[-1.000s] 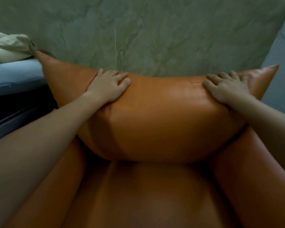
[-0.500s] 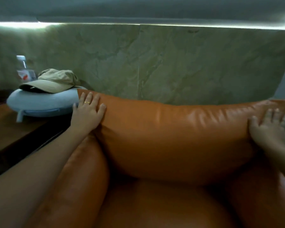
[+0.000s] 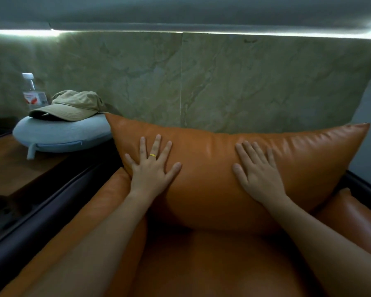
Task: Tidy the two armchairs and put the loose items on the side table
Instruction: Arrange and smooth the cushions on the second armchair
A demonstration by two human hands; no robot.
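Green marble wall [image 3: 223,82] backs the orange armchair [image 3: 223,264]. Its back cushion [image 3: 208,159] stands upright at centre. The left hand [image 3: 152,170], fingers straight and spread, presses flat on the cushion towards 9 o'clock. The right hand [image 3: 259,174] lies equally flat towards 3 o'clock, gripping nothing. At 10 o'clock the side table [image 3: 7,168] bears a blue neck pillow [image 3: 58,133] with a tan cap [image 3: 73,106] on top and a bottle [image 3: 30,91] behind.

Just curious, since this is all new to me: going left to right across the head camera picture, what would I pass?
Water bottle → tan cap → left hand → right hand, both flat on the orange cushion → armrest.
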